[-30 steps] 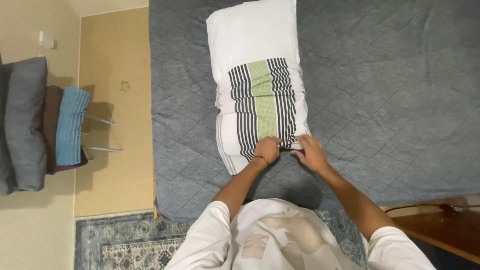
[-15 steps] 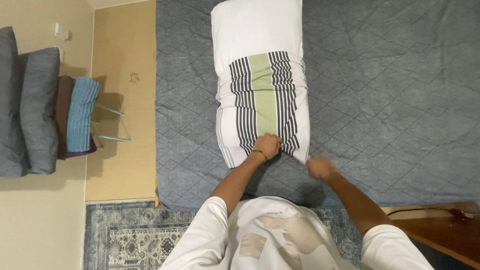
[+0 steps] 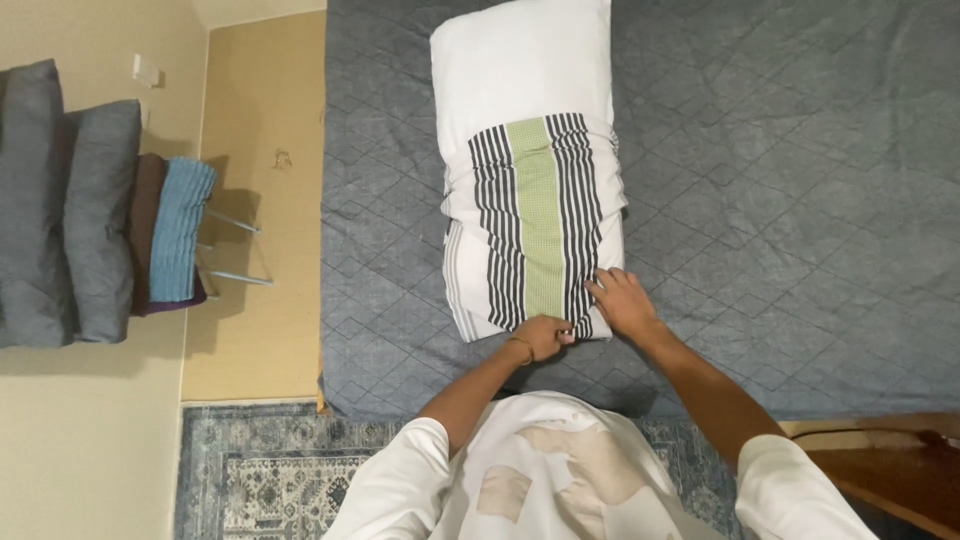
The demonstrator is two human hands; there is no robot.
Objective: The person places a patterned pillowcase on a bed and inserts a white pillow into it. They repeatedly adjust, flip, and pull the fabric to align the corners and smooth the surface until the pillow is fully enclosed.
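Nearest you: your white shirt (image 3: 545,470), with a patterned rug (image 3: 265,470) on the floor at lower left and a wooden surface (image 3: 890,470) at lower right. Your left hand (image 3: 540,336) is curled at the near edge of the pillowcase (image 3: 535,225), fingers bunched and pinching the fabric hem. Your right hand (image 3: 622,303) lies flat on the case's near right corner, fingers loosely spread, pressing down. The pillowcase, white with black stripes and a green centre band, covers the near half of the white pillow (image 3: 520,60), which lies lengthwise on the grey quilted bedspread (image 3: 780,200). Far left: stacked grey cushions (image 3: 65,200) and a blue folded towel (image 3: 180,240) against the wall.
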